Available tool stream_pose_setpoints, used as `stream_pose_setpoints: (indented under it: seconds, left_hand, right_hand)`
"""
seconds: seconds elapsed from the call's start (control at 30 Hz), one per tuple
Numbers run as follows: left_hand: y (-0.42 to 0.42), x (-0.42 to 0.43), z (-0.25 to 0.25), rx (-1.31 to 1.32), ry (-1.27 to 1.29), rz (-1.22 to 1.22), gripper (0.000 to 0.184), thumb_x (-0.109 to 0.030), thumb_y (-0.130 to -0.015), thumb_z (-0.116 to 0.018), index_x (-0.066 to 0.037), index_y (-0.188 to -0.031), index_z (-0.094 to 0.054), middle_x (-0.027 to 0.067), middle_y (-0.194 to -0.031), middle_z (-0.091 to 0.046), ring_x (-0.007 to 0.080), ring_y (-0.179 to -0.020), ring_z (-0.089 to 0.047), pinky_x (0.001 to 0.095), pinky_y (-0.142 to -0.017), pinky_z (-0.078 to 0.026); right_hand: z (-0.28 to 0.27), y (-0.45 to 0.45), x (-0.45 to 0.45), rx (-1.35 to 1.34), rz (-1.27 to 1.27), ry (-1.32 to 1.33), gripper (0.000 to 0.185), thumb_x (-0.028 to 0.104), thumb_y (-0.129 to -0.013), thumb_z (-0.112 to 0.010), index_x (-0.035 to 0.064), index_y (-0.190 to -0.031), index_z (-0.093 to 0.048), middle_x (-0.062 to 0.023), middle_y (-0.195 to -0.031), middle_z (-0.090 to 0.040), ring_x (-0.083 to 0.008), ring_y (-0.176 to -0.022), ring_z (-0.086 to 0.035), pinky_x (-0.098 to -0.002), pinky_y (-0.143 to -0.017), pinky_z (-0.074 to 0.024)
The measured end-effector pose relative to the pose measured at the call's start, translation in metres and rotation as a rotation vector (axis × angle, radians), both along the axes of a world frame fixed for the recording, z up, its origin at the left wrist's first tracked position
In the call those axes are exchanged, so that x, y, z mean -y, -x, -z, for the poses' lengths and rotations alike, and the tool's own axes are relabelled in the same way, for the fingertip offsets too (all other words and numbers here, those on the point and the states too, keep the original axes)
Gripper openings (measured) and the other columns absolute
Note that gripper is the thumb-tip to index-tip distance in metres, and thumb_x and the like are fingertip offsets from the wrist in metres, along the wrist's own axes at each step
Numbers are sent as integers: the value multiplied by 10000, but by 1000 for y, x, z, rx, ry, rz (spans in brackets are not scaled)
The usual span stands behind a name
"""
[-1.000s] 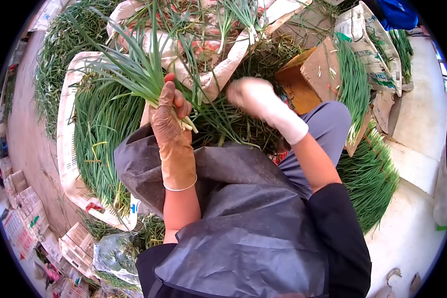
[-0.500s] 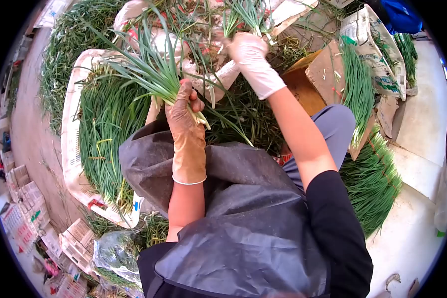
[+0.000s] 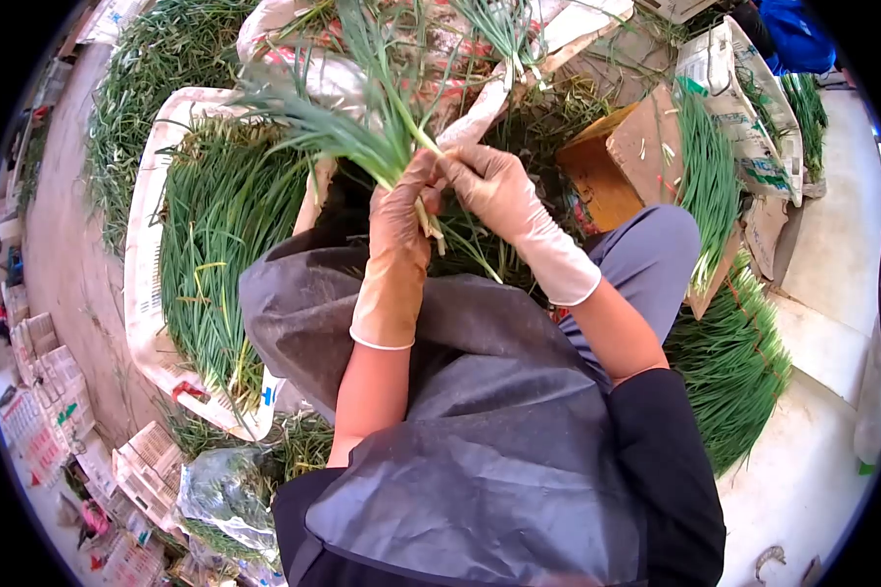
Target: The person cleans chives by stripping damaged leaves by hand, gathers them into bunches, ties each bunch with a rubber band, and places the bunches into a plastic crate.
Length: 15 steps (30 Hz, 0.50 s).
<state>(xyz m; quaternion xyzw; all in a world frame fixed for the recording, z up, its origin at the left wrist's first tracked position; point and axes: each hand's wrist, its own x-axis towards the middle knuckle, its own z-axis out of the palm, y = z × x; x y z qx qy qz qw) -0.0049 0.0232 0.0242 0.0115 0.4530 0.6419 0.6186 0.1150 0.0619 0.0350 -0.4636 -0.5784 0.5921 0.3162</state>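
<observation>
My left hand (image 3: 401, 220), in a stained rubber glove, is closed around a bunch of garlic chives (image 3: 357, 142). Their green leaves fan up and left, and the pale stem ends poke out below the fist. My right hand (image 3: 494, 191), in a paler glove with dirty fingers, meets the left one. Its fingertips are pinched on a pale chive stem (image 3: 419, 135) at the bunch's right side. Fingers partly hide where the two hands touch. Beyond them, more chives (image 3: 504, 34) lie on a white and red sack (image 3: 328, 83).
At left stands a white plastic crate (image 3: 137, 293) filled with chives. A cardboard box (image 3: 597, 166), bundled chives (image 3: 729, 372) and another white crate (image 3: 710, 59) are at right. Loose greens (image 3: 157, 98) are heaped at upper left. A dark apron (image 3: 480, 440) covers my lap.
My right hand has come down and left from the sack to the bunch, and now pinches a stem there. The left hand with its chives has shifted slightly right.
</observation>
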Motion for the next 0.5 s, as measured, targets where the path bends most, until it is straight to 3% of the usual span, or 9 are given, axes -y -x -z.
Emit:
stream_pose_setpoints:
  seconds: [0.07,0.13,0.17,0.2,0.27,0.33,0.4,0.43,0.5]
  left_hand:
    - [2,2,5,-36,-40,114,204,-120,-760,-702,-32,-905,-588,12,-690,-574,76,-516,-474,187,-448,-358]
    - [1,5,0,-98,5,-2,190,-110,-755,-697,-31,-893,-592,18,-708,-579,87,-542,-489,196,-471,-369]
    - [3,2,3,-155,-61,-77,191,-118,-769,-685,-19,-907,-596,37,-738,-596,112,-595,-544,204,-526,-431]
    - [11,-1,12,-145,-38,-113,215,-118,-792,-658,14,-945,-584,78,-806,-622,146,-657,-592,216,-603,-491]
    - [20,-2,-2,-64,-43,-75,245,-107,-814,-626,44,-995,-558,119,-876,-634,167,-685,-614,239,-638,-521]
    - [22,-4,-8,-69,-36,-60,230,-87,-829,-598,49,-1005,-542,135,-882,-639,166,-645,-611,245,-584,-521]
    - [29,-3,3,86,-152,13,199,-86,-842,-581,38,-993,-545,138,-866,-641,159,-619,-611,246,-543,-518]
    - [32,-3,6,158,-162,-3,188,-99,-851,-574,32,-982,-546,141,-860,-644,150,-611,-611,243,-529,-515]
    - [36,0,2,157,-172,0,194,-109,-851,-576,30,-983,-548,139,-867,-644,152,-619,-612,247,-541,-517]
  right_hand:
    - [-3,-4,16,243,24,-232,224,223,-861,-593,13,-873,-668,-40,-702,-639,-69,-693,-560,-246,-651,-461]
    - [8,-20,17,108,-105,-28,253,235,-880,-582,-2,-820,-644,13,-712,-618,-80,-620,-530,-228,-575,-432]
    - [0,-28,16,37,-104,223,300,286,-883,-575,4,-807,-647,5,-694,-610,-74,-620,-523,-220,-578,-426]
    - [16,-41,12,317,-161,265,388,395,-843,-596,11,-841,-655,-61,-736,-638,-144,-678,-582,-270,-639,-458]
    - [55,-60,11,841,-390,92,473,480,-768,-626,25,-894,-658,-124,-811,-656,-236,-788,-624,-328,-723,-474]
    - [117,-63,33,1162,-481,25,513,500,-717,-637,44,-951,-652,-144,-874,-656,-290,-876,-621,-366,-790,-467]
    - [166,-58,42,1084,-616,236,492,474,-720,-626,47,-965,-646,-133,-877,-655,-268,-847,-620,-351,-776,-470]
    - [136,-50,38,920,-551,405,386,375,-776,-593,25,-933,-637,-134,-887,-654,-248,-806,-621,-353,-744,-480]
    - [106,-56,27,749,-452,209,337,334,-783,-578,33,-924,-630,-137,-874,-646,-263,-793,-625,-373,-721,-480]
